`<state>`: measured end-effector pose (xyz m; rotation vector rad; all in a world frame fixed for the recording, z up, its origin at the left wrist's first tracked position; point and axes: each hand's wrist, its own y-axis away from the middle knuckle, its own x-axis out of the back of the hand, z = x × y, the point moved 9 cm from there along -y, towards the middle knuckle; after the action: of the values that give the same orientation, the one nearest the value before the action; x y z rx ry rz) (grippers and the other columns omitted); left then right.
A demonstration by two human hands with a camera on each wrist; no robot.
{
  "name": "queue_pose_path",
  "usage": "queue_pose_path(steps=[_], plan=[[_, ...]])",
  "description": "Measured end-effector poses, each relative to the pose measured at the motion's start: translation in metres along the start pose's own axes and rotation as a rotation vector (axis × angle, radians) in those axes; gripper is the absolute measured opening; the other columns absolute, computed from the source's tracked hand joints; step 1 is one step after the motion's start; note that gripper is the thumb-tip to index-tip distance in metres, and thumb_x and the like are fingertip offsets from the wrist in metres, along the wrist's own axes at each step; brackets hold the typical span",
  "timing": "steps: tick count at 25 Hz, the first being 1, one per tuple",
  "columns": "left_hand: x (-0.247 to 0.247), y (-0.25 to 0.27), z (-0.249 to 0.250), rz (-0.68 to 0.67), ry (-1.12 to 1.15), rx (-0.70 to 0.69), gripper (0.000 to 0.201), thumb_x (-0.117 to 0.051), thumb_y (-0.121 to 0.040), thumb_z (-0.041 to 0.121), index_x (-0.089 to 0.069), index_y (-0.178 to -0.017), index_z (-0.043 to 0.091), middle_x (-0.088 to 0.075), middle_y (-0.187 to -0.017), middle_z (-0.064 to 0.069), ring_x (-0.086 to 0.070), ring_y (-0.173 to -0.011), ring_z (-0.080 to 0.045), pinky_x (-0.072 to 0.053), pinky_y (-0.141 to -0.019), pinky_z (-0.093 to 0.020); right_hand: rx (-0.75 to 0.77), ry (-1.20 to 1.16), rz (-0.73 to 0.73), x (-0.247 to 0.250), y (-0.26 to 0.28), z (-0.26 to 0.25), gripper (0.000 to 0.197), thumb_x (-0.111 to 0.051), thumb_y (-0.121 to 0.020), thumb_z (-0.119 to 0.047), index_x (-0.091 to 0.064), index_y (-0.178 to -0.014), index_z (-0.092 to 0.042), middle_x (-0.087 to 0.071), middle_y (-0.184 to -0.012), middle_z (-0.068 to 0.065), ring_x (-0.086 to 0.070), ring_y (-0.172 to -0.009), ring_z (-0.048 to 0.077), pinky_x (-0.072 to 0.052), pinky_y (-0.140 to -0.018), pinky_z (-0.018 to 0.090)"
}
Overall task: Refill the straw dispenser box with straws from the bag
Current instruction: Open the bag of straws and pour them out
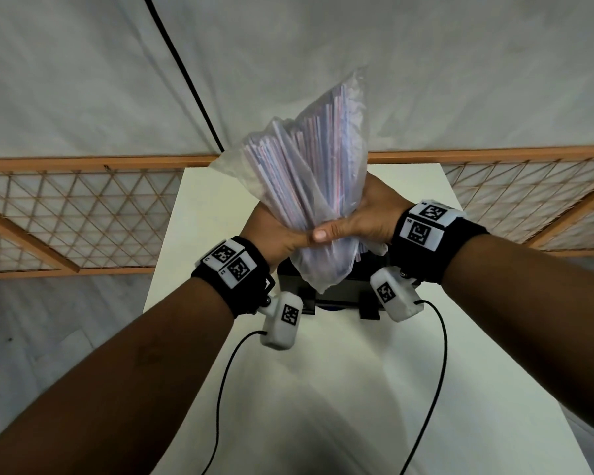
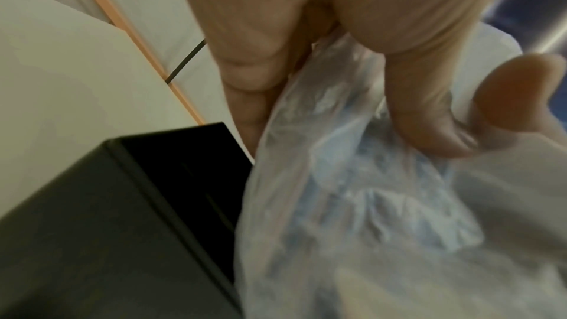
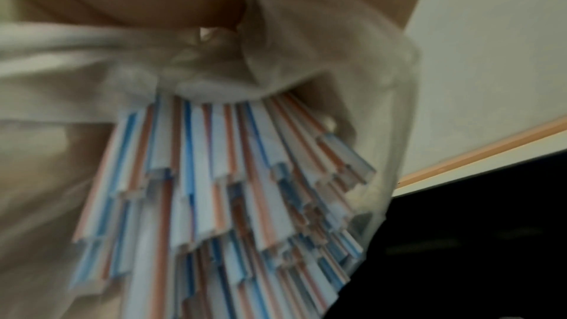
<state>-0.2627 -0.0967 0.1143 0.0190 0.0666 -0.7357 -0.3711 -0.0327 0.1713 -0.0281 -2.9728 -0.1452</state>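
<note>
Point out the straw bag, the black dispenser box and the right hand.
straw bag (image 1: 306, 173): head view, mid-bag plastic.
black dispenser box (image 2: 92, 239): left wrist view, outer side wall.
right hand (image 1: 364, 221): head view, back of hand.

Red-and-blue-striped white straws (image 3: 214, 178) — black box (image 2: 92, 227)

My white tabletop (image 1: 323, 389) carries the black straw dispenser box (image 1: 336, 286), standing near its far half. Two thin black cables (image 1: 220, 389) trail over its near part.

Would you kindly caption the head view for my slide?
Both hands, left hand and right hand, grip a straw-filled bag above the black dispenser box.
</note>
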Motion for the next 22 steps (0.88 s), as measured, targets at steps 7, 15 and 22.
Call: queue_pose_path(steps=[7, 15, 22], plan=[[0.007, -0.015, 0.003, -0.059, -0.196, 0.034, 0.069, -0.099, -0.053, 0.02, -0.07, -0.116, 0.02, -0.073, -0.12, -0.008, -0.069, -0.115, -0.025, -0.053, -0.1, -0.049, 0.041, 0.132, 0.087, 0.025, -0.007, 0.002, 0.086, -0.097, -0.051, -0.01, -0.058, -0.127, -0.02, -0.072, -0.114, -0.005, -0.068, -0.106, 0.005, -0.056, -0.081, 0.02], [0.008, -0.012, -0.041, -0.05, -0.282, 0.168, 0.082, -0.098, -0.039, 0.04, -0.072, -0.113, 0.018, -0.076, -0.114, -0.001, -0.071, -0.11, -0.02, -0.056, -0.098, -0.048, 0.049, 0.262, 0.051, 0.02, -0.004, 0.042, 0.094, -0.101, -0.043, -0.02, -0.058, -0.127, -0.021, -0.068, -0.121, -0.002, -0.062, -0.118, 0.013, -0.054, -0.097, 0.043], [0.003, -0.011, -0.046, -0.073, -0.337, 0.193, 0.087, -0.099, -0.04, 0.041, -0.069, -0.118, 0.017, -0.073, -0.118, -0.002, -0.068, -0.114, -0.021, -0.055, -0.099, -0.046, 0.019, 0.269, 0.061, 0.021, -0.004, 0.059, 0.087, -0.101, -0.043, -0.022, -0.06, -0.12, -0.025, -0.07, -0.115, -0.004, -0.066, -0.111, 0.015, -0.057, -0.09, 0.044]])
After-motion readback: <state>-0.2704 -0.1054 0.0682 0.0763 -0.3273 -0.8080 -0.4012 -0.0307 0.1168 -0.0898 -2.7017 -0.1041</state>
